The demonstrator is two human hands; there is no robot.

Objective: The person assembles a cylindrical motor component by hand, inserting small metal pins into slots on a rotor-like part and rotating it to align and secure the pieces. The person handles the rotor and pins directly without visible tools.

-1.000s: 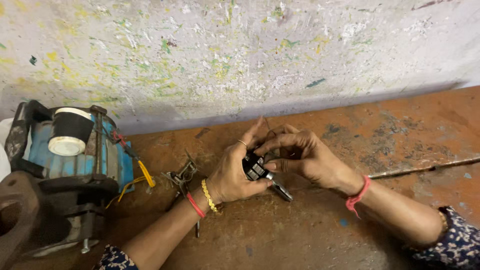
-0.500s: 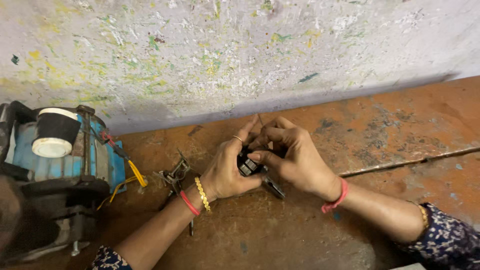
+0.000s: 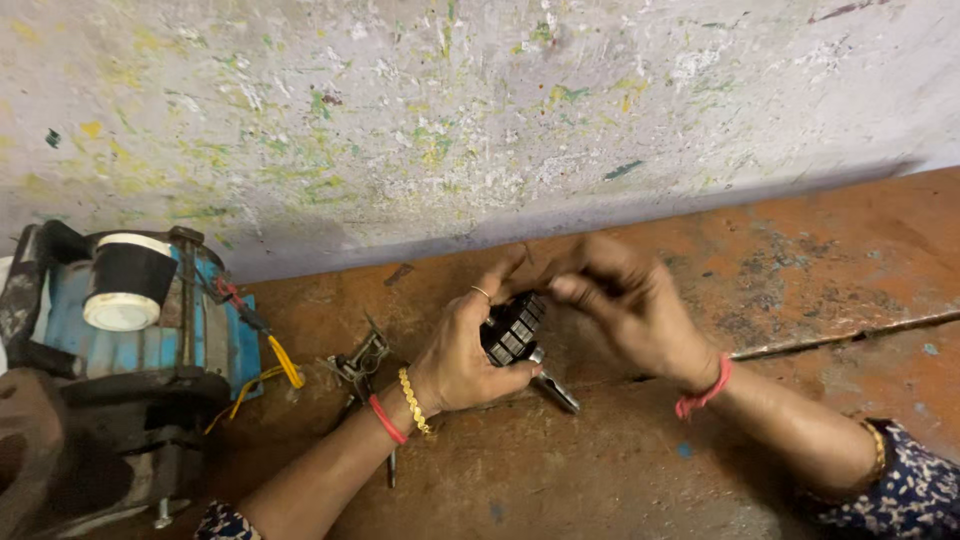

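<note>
Fingers (image 3: pixel 478 305) of the left hand (image 3: pixel 465 350) are clenched round a small black ribbed part (image 3: pixel 512 328) with a metal shank (image 3: pixel 556 391) projecting down toward the rust-brown bench (image 3: pixel 800 260). Compared with half a second earlier, the right hand (image 3: pixel 635 315) has lifted slightly off the part and is blurred; its fingertips sit just beside the part's top, and whether they grip it cannot be told. Work on the part appears ongoing. Near the left wrist lies a small metal clamp-like piece (image 3: pixel 360 362). Further left stands a blue motor (image 3: pixel 130 330) with a black-and-white cylinder (image 3: pixel 128 285) and yellow wire (image 3: pixel 280 365). No labels or signs are legible; a paint-flecked wall (image 3: pixel 450 120) stands behind.
</note>
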